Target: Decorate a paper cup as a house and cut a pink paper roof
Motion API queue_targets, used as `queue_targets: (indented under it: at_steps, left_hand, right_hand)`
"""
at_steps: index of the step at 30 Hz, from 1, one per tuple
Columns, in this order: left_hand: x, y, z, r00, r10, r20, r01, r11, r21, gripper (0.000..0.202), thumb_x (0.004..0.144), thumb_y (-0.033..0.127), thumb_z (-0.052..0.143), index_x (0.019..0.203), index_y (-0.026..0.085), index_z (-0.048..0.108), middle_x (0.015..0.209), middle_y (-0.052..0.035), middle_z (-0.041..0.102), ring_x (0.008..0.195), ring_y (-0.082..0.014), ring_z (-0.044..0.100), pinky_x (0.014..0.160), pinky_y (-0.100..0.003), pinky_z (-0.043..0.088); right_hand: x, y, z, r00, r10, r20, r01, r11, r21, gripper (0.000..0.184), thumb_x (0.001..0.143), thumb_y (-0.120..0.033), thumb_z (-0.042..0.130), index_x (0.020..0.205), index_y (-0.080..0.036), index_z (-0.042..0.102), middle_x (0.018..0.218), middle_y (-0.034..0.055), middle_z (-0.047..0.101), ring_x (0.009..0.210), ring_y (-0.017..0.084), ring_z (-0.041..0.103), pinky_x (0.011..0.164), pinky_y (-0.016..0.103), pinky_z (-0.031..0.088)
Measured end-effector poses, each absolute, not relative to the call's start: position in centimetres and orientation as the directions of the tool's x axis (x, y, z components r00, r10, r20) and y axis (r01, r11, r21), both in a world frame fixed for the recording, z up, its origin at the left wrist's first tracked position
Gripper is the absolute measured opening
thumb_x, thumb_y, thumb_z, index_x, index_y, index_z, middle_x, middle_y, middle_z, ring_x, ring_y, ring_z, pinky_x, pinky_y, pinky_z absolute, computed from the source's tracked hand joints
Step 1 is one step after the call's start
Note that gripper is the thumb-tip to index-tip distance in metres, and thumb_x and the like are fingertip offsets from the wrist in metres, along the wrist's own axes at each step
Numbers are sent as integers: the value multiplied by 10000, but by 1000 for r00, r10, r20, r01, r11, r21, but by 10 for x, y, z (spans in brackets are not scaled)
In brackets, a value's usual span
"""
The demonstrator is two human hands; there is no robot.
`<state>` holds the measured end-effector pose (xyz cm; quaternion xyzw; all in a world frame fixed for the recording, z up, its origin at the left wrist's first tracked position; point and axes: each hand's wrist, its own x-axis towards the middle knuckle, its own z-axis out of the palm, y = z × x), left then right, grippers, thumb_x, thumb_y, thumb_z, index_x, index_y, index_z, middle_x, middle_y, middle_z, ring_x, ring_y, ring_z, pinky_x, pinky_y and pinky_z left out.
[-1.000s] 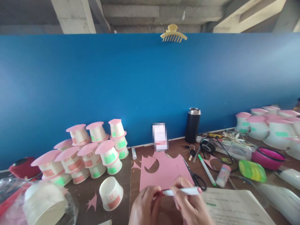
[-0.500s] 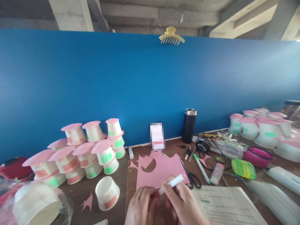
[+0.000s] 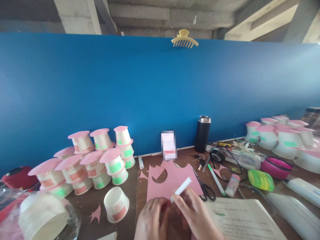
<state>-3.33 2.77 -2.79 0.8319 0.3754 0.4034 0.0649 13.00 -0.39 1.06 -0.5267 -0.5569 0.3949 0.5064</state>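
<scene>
My right hand (image 3: 196, 213) is closed on a white marker (image 3: 183, 186) with a pinkish end, which slants up and to the right. The marker's lower end is beside the fingertips of my left hand (image 3: 153, 218). Those fingers are curled inward, and whatever they may hold is hidden. Both hands are over the near edge of a pink paper sheet (image 3: 180, 181) with round cut-outs. To the left, a white paper cup (image 3: 115, 205) with a reddish window and door drawn on it stands mouth up. Black-handled scissors (image 3: 208, 193) lie at the sheet's right edge.
Decorated cups with pink paper tops (image 3: 72, 166) are stacked at left; more cups (image 3: 287, 143) stand at right. A black flask (image 3: 203, 135) stands by the blue partition (image 3: 100, 83). A green-capped marker (image 3: 216, 180), a glue bottle (image 3: 233, 185) and an open booklet (image 3: 242, 216) lie right.
The marker in my right hand has tilted more upright, and its upper end has moved left and up. My left hand stays almost in place. The view has shifted slightly.
</scene>
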Motion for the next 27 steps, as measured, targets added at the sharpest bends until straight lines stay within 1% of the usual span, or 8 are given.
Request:
queue_targets:
  at_steps: [5, 9, 10, 12, 17, 19, 23, 27]
  left_hand:
    - [-31, 25, -23, 432, 673, 600, 553, -723, 413, 137, 897, 192, 509, 996, 234, 592, 854, -37, 718, 759, -183, 693, 647, -266, 567]
    - [-30, 25, -19, 435, 664, 608, 526, -735, 427, 203, 893, 192, 509, 1079, 221, 586, 909, -59, 719, 800, -186, 693, 679, -270, 575]
    - [-30, 25, -19, 426, 675, 603, 534, -725, 434, 209, 892, 189, 508, 1083, 219, 588, 914, -63, 717, 797, -186, 691, 676, -271, 576]
    - [-28, 25, -20, 408, 700, 586, 554, -700, 450, 204, 890, 177, 497, 1063, 217, 599, 898, -66, 714, 774, -186, 685, 662, -272, 574]
    - [-28, 27, -24, 384, 730, 565, 585, -666, 463, 233, 879, 139, 463, 1049, 217, 603, 898, -68, 710, 792, -195, 687, 668, -285, 572]
    - [-29, 28, -26, 377, 734, 566, 604, -657, 450, 240, 875, 125, 466, 1054, 215, 597, 914, -67, 712, 808, -192, 689, 684, -284, 571]
    - [-30, 29, -30, 341, 722, 602, 631, -650, 423, 245, 867, 109, 461, 1041, 217, 596, 899, -67, 709, 796, -197, 685, 679, -289, 565]
    - [-30, 29, -32, 313, 731, 607, 662, -626, 413, 240, 870, 106, 450, 1024, 217, 597, 895, -65, 704, 809, -212, 675, 696, -323, 557]
  right_hand:
    - [129, -5, 16, 35, 979, 200, 225, 187, -956, 278, 926, -439, 510, 882, -182, 606, 804, 28, 671, 793, 195, 627, 717, 243, 485]
    - [148, 4, 19, 135, 962, 238, 470, 150, -870, 385, 935, -530, 428, 797, -204, 580, 741, 18, 678, 701, 180, 632, 644, 228, 482]
    - [157, 7, 21, 207, 946, 248, 580, 86, -810, 421, 940, -557, 383, 772, -216, 564, 700, 5, 668, 666, 173, 630, 632, 226, 478]
    - [179, 15, 25, 330, 910, 250, 644, -23, -765, 427, 948, -566, 324, 787, -229, 531, 654, 6, 648, 596, 181, 613, 577, 252, 451]
    - [230, 28, 37, 533, 828, 173, 731, -347, -588, 247, 887, -476, 448, 831, -244, 511, 806, 83, 726, 798, 324, 676, 635, 364, 424]
    - [244, 31, 36, 585, 800, 131, 728, -447, -520, 244, 878, -447, 445, 901, -229, 550, 863, 127, 747, 831, 374, 687, 623, 399, 427]
    - [257, 33, 29, 608, 786, 110, 738, -508, -445, 335, 858, -432, 482, 1071, -205, 606, 1001, 160, 744, 891, 371, 699, 657, 415, 464]
    - [254, 33, 29, 618, 767, 171, 751, -512, -418, 503, 891, -453, 422, 1299, -170, 499, 1239, 191, 636, 1015, 351, 663, 709, 419, 481]
